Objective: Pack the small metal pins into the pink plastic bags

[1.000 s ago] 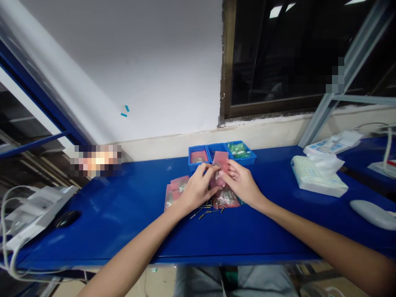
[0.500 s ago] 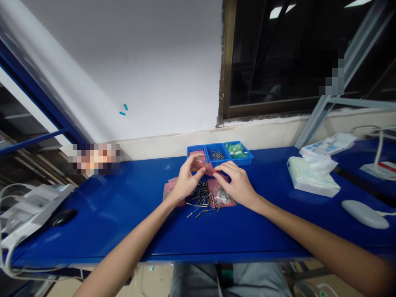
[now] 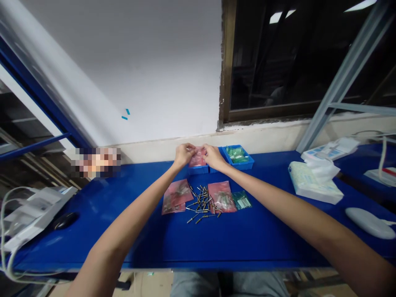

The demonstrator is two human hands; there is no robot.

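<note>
My left hand [image 3: 185, 154] and my right hand [image 3: 214, 156] pinch a pink plastic bag [image 3: 198, 156] between them, over the left compartment of a blue divided tray [image 3: 198, 169]. Its middle compartment is mostly hidden by my right hand. Green bags [image 3: 236, 154] fill the right compartment. Nearer to me lies a loose pile of pop rivets [image 3: 202, 200]. Pink bags [image 3: 177, 196] with small parts inside lie left of the pile. To its right are another filled pink bag [image 3: 223, 197] and a small green bag [image 3: 241, 200] holding pale pieces.
A tissue pack [image 3: 312, 181] and a white rounded device [image 3: 369, 222] sit on the right of the blue table [image 3: 173, 243]. At the left are a black mouse [image 3: 64, 221] and white equipment with cables [image 3: 37, 218]. The wall [image 3: 161, 82] rises behind the tray.
Both hands have moved forward with the pink bag, from above the rivet pile to the tray's left compartment. The pile, the bags around it and the small green bag are now uncovered.
</note>
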